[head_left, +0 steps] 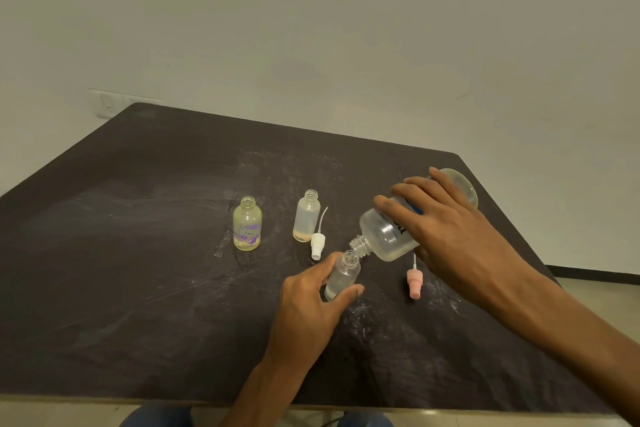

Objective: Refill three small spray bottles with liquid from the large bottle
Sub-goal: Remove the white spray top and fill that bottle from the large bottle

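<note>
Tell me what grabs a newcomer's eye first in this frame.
The pour, right of centre: the right hand tips the large bottle neck-down over the small clear bottle, which the left hand grips. Next come two uncapped small bottles standing behind, a yellowish one with purple print and a frosted one. A white sprayer top and a pink one lie loose on the dark table.

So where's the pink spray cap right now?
The pink cap lies on the table, right of centre, just right of the small bottle in the left hand, below the tilted large bottle.
</note>
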